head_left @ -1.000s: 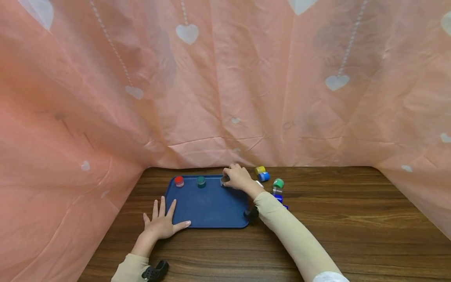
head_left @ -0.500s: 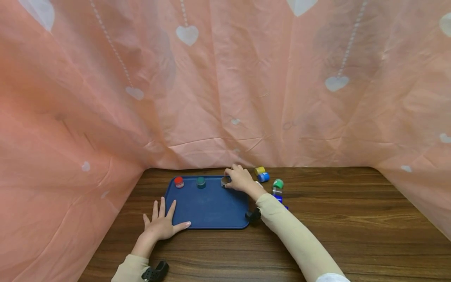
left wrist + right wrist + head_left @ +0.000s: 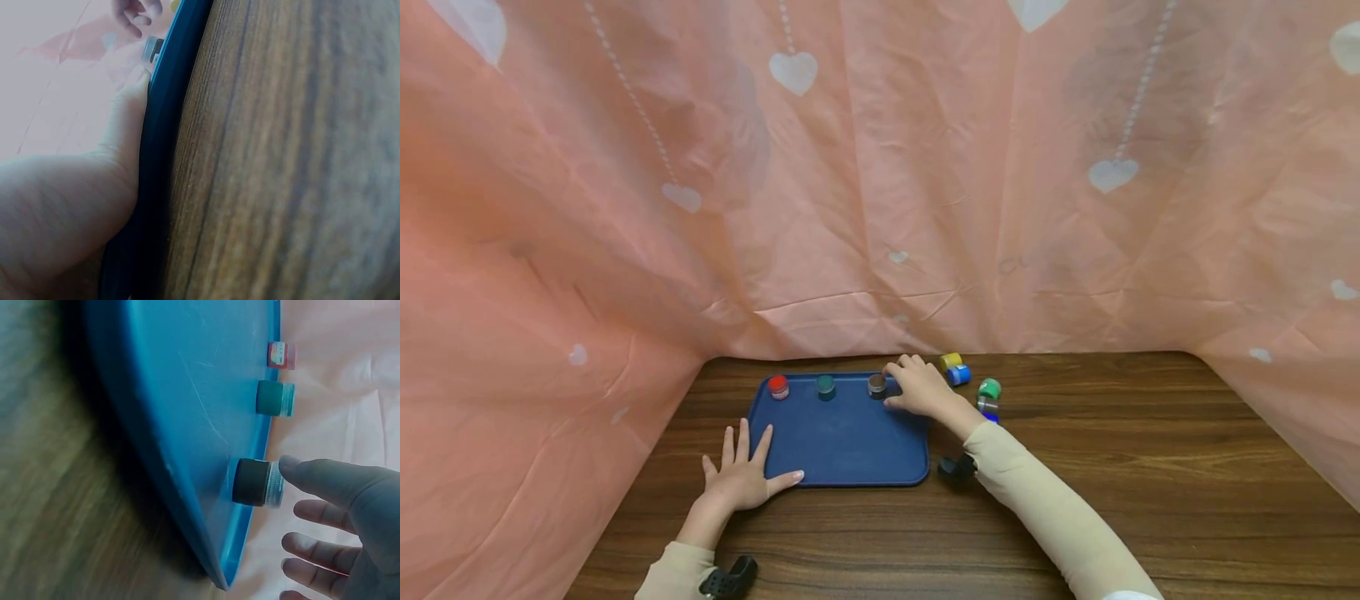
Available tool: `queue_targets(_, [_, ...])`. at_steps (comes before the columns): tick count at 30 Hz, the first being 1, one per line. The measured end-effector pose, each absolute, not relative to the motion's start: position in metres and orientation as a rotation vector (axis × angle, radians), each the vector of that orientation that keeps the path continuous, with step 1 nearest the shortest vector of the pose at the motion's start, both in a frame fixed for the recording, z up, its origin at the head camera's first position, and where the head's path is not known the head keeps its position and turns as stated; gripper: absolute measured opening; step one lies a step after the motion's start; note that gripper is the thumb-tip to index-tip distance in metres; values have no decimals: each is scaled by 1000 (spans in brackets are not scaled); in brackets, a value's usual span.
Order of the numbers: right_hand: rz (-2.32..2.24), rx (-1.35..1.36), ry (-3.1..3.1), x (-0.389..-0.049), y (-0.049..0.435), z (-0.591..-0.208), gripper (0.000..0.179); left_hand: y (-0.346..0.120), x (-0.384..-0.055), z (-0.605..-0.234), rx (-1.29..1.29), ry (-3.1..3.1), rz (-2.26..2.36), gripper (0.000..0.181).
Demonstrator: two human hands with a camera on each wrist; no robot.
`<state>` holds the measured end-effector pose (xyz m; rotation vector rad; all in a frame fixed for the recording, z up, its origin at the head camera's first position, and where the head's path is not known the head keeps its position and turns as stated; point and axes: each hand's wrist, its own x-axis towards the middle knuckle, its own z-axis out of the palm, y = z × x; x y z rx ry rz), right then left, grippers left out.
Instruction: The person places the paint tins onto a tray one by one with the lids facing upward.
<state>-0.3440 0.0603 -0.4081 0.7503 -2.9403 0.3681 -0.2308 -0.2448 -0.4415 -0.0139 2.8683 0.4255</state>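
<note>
On the blue tray [image 3: 842, 446], three small paint jars stand upright in a row along the far rim: red [image 3: 778, 387], dark green [image 3: 825, 387] and brown [image 3: 877, 386]. My right hand [image 3: 925, 390] is just to the right of the brown jar, fingers loosely spread and holding nothing. In the right wrist view, the thumb tip is close by the clear lid of the brown jar [image 3: 251, 482]. My left hand [image 3: 737, 482] lies spread at the tray's near left corner, its thumb over the rim.
Beyond the tray's right side, more jars lie on the wooden table [image 3: 1112, 467]: yellow [image 3: 951, 361], light blue [image 3: 958, 375], green [image 3: 989, 388], a grey-brown one [image 3: 988, 405] and dark blue [image 3: 991, 418], partly behind my right arm. A pink curtain [image 3: 880, 208] hangs behind.
My right hand has let go of the brown jar and drawn back to the right, leaving it upright on the tray. My left hand has stayed in place.
</note>
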Motion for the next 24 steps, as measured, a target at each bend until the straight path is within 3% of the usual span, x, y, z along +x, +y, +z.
queue_targets(13, [396,815,-2890,-314,86,-408,47,-247,-232,-445,-18,2858,431,118])
queue_targets(24, [422,865,-2819,-291,113,-411,46,-248,-231,-442,-16,2861,424,113])
